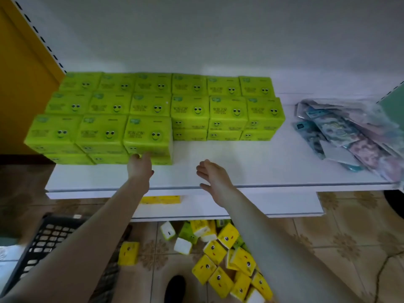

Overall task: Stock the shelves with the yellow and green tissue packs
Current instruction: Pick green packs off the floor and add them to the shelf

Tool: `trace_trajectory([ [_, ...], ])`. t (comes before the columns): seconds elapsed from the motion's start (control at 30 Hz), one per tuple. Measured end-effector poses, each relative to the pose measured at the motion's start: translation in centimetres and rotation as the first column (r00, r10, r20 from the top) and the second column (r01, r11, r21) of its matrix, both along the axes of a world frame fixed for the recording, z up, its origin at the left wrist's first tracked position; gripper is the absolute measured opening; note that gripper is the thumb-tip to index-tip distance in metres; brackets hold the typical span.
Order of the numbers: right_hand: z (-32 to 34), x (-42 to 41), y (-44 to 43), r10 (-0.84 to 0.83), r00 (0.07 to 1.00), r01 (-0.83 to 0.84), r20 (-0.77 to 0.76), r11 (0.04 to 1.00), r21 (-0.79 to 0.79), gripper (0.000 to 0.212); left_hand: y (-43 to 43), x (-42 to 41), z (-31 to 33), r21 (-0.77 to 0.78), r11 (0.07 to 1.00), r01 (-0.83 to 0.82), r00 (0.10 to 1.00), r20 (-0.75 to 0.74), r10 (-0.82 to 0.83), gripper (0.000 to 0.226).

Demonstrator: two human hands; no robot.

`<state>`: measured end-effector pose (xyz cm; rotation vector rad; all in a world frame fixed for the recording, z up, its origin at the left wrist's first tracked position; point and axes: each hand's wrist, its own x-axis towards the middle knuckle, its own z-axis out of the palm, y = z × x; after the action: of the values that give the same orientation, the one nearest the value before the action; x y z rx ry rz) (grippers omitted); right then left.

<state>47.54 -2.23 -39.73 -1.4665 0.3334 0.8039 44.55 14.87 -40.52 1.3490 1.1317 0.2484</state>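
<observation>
Grips empty: left hand point(140, 166) pressed the stacked lime-green plastic-wrapped tissue packs point(148, 136) on the white shelf point(262, 169); right hand point(215, 178) hovered, spread. Yellow tissue packs point(218, 281) on the tiled floor point(332, 248) looked light and squashy, best clasped across opposite sides.

A wide-angle camera worn on the person's head looks forward and steeply down onto a white shelf point(273, 171), near enough that the rows of green tissue packs point(150, 106) fill mid-frame. Both forearms enter from the bottom edge, left hand point(140, 166) and right hand point(213, 178) stretched over the shelf's front, with the tiled floor point(349, 248) and yellow packs point(219, 281) straight below the lens.
</observation>
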Motion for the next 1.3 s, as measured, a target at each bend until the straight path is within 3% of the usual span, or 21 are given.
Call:
trace_trajectory([
  [0.17, -1.6, -1.4, -5.8, -0.122, 0.990, 0.124, -0.069, 0.992, 0.030, 0.027, -7.0, -0.9, -1.8, -0.058, 0.996, 0.061, 0.998, -0.010, -0.062, 0.039],
  [0.37, -7.1, -4.3, -20.7, -0.323, 0.937, 0.318, -0.134, 0.946, -0.060, 0.009, -22.2, -2.3, -6.5, -0.174, 0.954, 0.244, 0.967, -0.024, -0.252, 0.010],
  [0.53, -13.5, -7.5, -33.3, -0.525, 0.835, 0.502, -0.164, 0.850, -0.163, 0.007, -33.4, -4.0, -13.9, -0.228, 0.903, 0.365, 0.910, -0.115, -0.397, 0.013],
  [0.67, -19.4, -9.4, -40.0, -0.610, 0.758, 0.557, -0.230, 0.790, -0.258, 0.010, -39.0, -5.7, -20.8, -0.264, 0.848, 0.459, 0.828, -0.220, -0.516, 0.014],
  [0.83, -29.3, -9.9, -44.0, -0.698, 0.680, 0.626, -0.224, 0.712, -0.318, 0.011, -43.2, -4.8, -30.6, -0.176, 0.738, 0.652, 0.682, -0.291, -0.672, 0.021],
  [0.93, -36.2, -9.8, -45.2, -0.751, 0.626, 0.675, -0.211, 0.657, -0.335, 0.032, -45.2, -3.2, -36.9, -0.087, 0.655, 0.750, 0.604, -0.312, -0.733, 0.029],
  [1.07, -46.1, -9.9, -46.5, -0.778, 0.594, 0.690, -0.204, 0.623, -0.368, 0.036, -47.6, -1.2, -45.4, -0.011, 0.496, 0.868, 0.465, -0.332, -0.821, 0.019],
  [1.2, -55.0, -8.9, -47.1, -0.796, 0.573, 0.704, -0.195, 0.600, -0.381, 0.036, -50.0, 1.8, -53.1, 0.121, 0.330, 0.936, 0.351, -0.363, -0.863, 0.031],
  [1.3, -60.9, -6.9, -48.0, -0.793, 0.583, 0.706, -0.176, 0.601, -0.375, 0.031, -52.0, 5.6, -57.8, 0.255, 0.206, 0.945, 0.296, -0.390, -0.872, 0.018],
])
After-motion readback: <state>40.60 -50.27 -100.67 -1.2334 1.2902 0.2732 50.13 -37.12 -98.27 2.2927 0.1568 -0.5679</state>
